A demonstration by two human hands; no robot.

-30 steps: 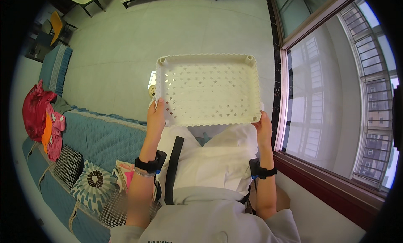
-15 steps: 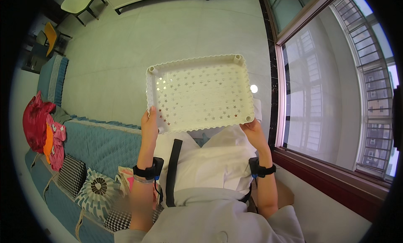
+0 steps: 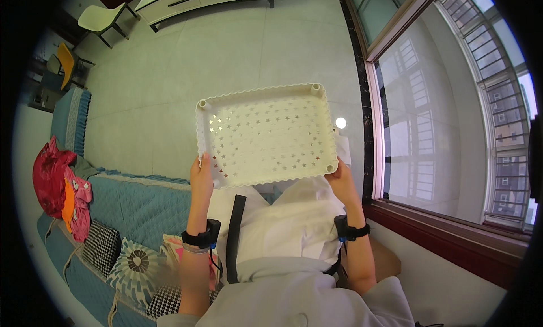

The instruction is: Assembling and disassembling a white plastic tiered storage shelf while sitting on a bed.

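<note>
A cream plastic basket shelf [image 3: 266, 136], shallow and rectangular, is held in front of me above my lap. Its rim is scalloped, its flat panel is pierced with star-shaped holes, and round sockets stand at its corners. My left hand [image 3: 202, 171] grips the left edge near the lower left corner, thumb on the near side. The lower right corner is held by my right hand [image 3: 340, 176], its fingers partly hidden behind the rim. Both wrists wear black straps with small devices.
A sofa with a blue quilted cover [image 3: 136, 200] runs along my left, with cushions [image 3: 136, 265] and red and pink clothes [image 3: 54, 174] on it. Glass sliding doors [image 3: 418, 118] stand to my right. Farther off are a white cabinet [image 3: 198, 5] and a pale chair [image 3: 102, 19].
The basket shelf has shifted slightly lower in view, with both hands keeping their hold. The surroundings have shifted a little as the view moved.
</note>
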